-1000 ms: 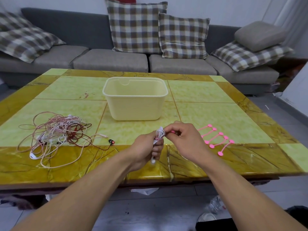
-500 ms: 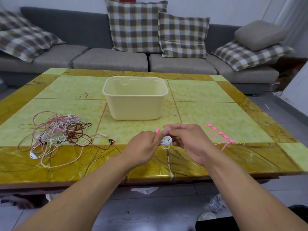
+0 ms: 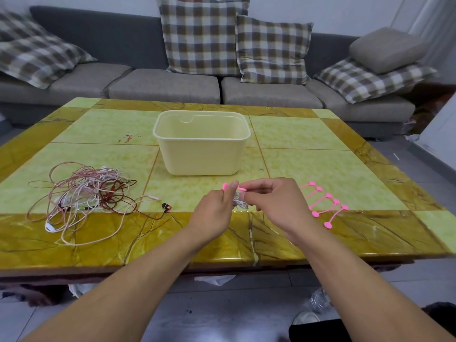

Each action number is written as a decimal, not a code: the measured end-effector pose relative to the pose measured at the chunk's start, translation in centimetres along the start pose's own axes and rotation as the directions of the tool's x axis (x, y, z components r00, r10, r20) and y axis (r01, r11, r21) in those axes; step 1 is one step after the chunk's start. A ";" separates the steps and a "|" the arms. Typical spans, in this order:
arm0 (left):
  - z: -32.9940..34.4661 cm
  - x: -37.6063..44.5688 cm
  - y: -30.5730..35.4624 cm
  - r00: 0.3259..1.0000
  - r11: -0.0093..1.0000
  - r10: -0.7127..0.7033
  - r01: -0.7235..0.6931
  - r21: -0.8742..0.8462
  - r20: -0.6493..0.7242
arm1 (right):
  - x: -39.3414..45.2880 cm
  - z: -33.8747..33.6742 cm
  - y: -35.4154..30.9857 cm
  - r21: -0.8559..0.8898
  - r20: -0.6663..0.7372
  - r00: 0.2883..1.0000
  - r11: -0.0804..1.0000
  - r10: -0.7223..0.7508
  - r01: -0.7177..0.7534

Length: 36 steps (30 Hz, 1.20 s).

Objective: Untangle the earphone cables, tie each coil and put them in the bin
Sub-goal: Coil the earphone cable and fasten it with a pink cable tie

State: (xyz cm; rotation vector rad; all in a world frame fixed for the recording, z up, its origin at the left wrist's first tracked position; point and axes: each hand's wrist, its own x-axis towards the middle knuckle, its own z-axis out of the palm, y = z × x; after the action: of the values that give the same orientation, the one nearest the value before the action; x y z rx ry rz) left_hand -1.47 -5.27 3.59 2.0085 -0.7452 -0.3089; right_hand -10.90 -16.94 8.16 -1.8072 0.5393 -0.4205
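Two hands meet above the near edge of the table. The left hand and right hand each pinch one end of a pink tie, fingers curled; a small white coil hangs between them. The step in hand appears to be fastening this coil. Next, the tie ends likely need locking together, and the coil then goes forward into the cream bin, which stands just beyond the hands. Spare ties lie to the right. The remaining tangle sits well apart on the left, not yet sorted.
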 end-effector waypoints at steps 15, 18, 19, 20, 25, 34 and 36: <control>0.5 -0.6 0.4 0.871 0.811 -0.399 0.481 -0.334 0.285 | 0.6 0.8 0.8 -0.582 0.077 0.982 0.792 -0.170 0.183; 0.5 -0.7 0.8 0.917 0.901 -0.336 0.380 -0.211 0.215 | 0.4 1.1 1.0 -0.548 0.035 0.989 0.825 -0.145 0.141; 0.6 -0.6 0.8 0.931 0.922 -0.310 0.344 -0.179 0.193 | 0.4 1.2 1.0 -0.521 0.030 0.991 0.844 -0.134 0.130; 0.6 -0.6 0.8 0.939 0.930 -0.296 0.325 -0.172 0.173 | 0.4 1.2 1.0 -0.474 0.028 0.992 0.872 -0.122 0.121; 0.9 -0.5 0.5 0.966 0.891 -0.241 0.258 -0.373 0.092 | 0.5 1.1 0.8 -0.172 -0.021 0.999 0.985 -0.033 0.029; 1.0 -0.8 0.7 0.995 0.968 -0.071 0.052 -0.244 -0.070 | 0.5 0.9 0.9 0.034 0.030 0.993 0.993 0.114 -0.115; 1.1 -0.8 0.7 0.995 0.971 -0.071 0.052 -0.235 -0.076 | 0.5 0.9 0.6 0.091 0.051 0.989 0.986 0.136 -0.140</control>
State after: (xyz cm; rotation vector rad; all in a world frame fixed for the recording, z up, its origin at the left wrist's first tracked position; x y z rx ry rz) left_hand -2.85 -5.81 3.55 1.8122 -0.5669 -0.3304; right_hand -10.10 -16.66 7.28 -1.6734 0.5996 -0.3045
